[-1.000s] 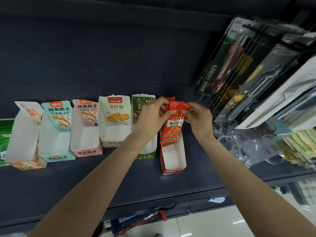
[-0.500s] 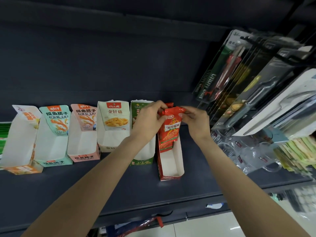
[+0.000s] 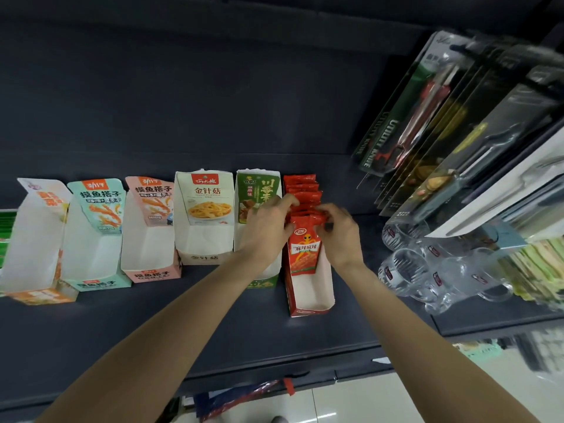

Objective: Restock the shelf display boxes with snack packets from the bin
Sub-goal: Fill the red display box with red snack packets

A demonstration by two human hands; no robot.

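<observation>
A row of red snack packets [image 3: 304, 248] stands upright in the red display box [image 3: 309, 296] on the dark shelf. My left hand [image 3: 265, 228] and my right hand [image 3: 340, 235] pinch the top edge of the front packet from either side. More red packets [image 3: 302, 189] fan out behind it toward the back of the box. The front half of the box shows its white floor.
Left of the red box stand the green box [image 3: 259, 190], a cream box [image 3: 204, 215], a pink box [image 3: 149, 233], a teal box [image 3: 94, 236] and an orange-white box [image 3: 33, 239], all open. Hanging utility-knife packs [image 3: 421, 105] and glass mugs [image 3: 427, 270] crowd the right.
Both hands have lowered the packets into the red box; the bundle now stands spread in a row inside it rather than held above.
</observation>
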